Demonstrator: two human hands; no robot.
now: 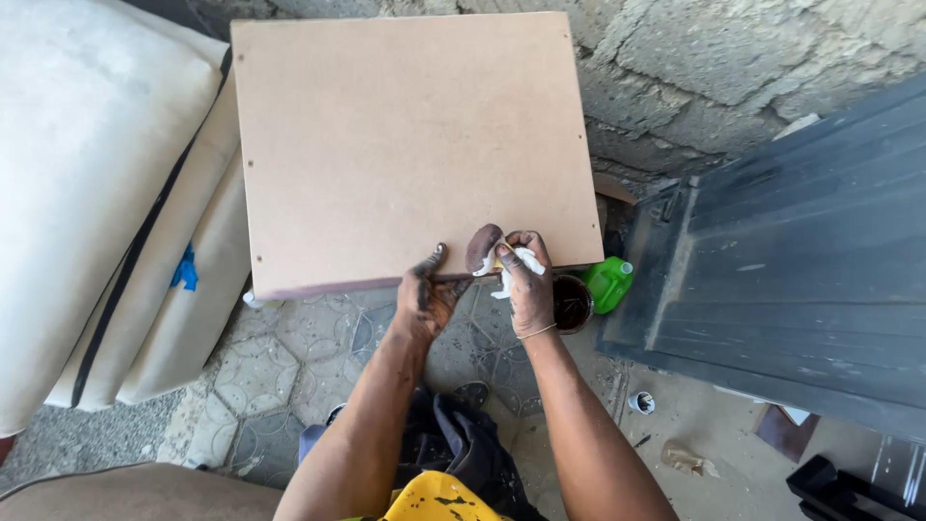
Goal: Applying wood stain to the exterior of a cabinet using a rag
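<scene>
A large light-brown fibreboard panel point(405, 135) stands in front of me, its near edge stained dark. My left hand point(425, 294), smeared with dark stain, grips that near edge with the thumb on top. My right hand point(526, 285) is closed on a stain-soaked pad wrapped in white cloth point(487, 249), pressed against the board's near edge just right of the left hand.
A small open can of dark stain point(573, 303) and a green plastic jug point(610, 283) sit on the floor under the board's right corner. A dark painted panel point(801, 260) lies to the right, cream cushions point(96, 193) to the left, a rough block wall point(714, 58) behind.
</scene>
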